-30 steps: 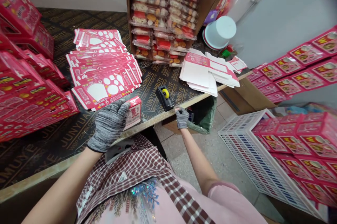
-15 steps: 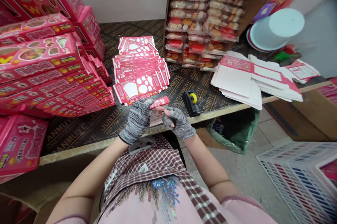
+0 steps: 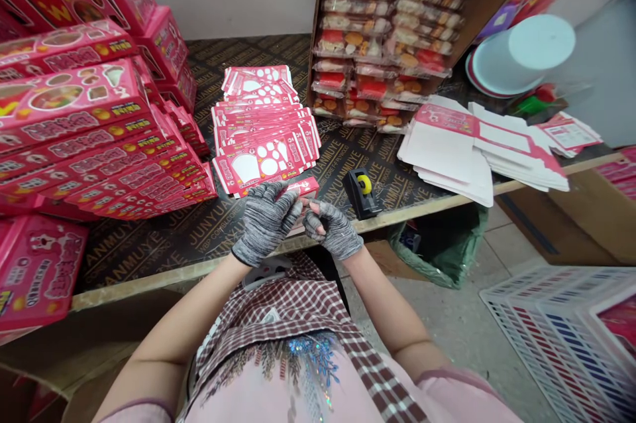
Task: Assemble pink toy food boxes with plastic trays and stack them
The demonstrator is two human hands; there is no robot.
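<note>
Both hands wear grey knitted gloves with bare fingertips and meet at the table's front edge. Between them is a small pink printed carton (image 3: 307, 185), mostly covered by the hands. My left hand (image 3: 267, 223) wraps over its left side, thumb reaching toward the right hand. My right hand (image 3: 334, 229) has its fingers curled, its tips pressed at the carton's near right end. Just beyond them lies a fanned stack of flat pink cartons (image 3: 265, 161) with cut-out windows. A black tape dispenser (image 3: 362, 194) with a yellow core stands right of my right hand.
Finished-looking pink boxes (image 3: 99, 118) are piled high at left. A brown case (image 3: 385, 45) of packaged sweets stands at the back. White and pink flat cards (image 3: 447, 151) lie at right, near a pale blue tub (image 3: 521, 52). Below are a green-lined bin (image 3: 447, 250) and a white crate (image 3: 556, 330).
My left hand has shifted slightly right, its thumb and fingers closing over the carton toward my right hand. My right hand has moved slightly left. The carton shows less of its near face.
</note>
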